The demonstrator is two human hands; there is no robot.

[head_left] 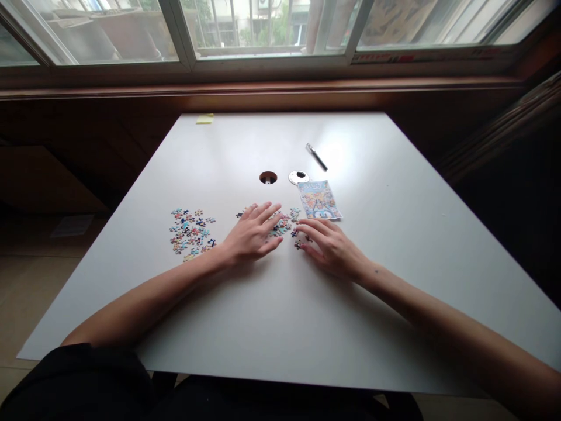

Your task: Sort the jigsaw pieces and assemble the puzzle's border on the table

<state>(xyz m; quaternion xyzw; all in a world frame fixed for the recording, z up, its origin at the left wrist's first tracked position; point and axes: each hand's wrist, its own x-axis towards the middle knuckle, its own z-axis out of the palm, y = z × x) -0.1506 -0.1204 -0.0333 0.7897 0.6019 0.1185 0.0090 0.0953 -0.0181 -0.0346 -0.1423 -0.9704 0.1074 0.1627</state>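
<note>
My left hand point(252, 234) lies flat on the white table point(280, 327), fingers spread, resting on a small cluster of colourful puzzle pieces point(284, 223) in the middle. My right hand point(329, 244) lies palm down just to the right, its fingertips touching a few loose pieces point(299, 243). A larger scatter of puzzle pieces point(190, 233) lies to the left of my left hand. A colourful picture card point(318, 200) lies just beyond my right hand. Neither hand grips anything.
A round cable hole point(268, 177) and its loose cover ring point(298, 177) sit behind the pieces. A pen point(316, 156) lies farther back. A yellow sticky note point(204, 118) is at the far left edge. Windows run along the back wall.
</note>
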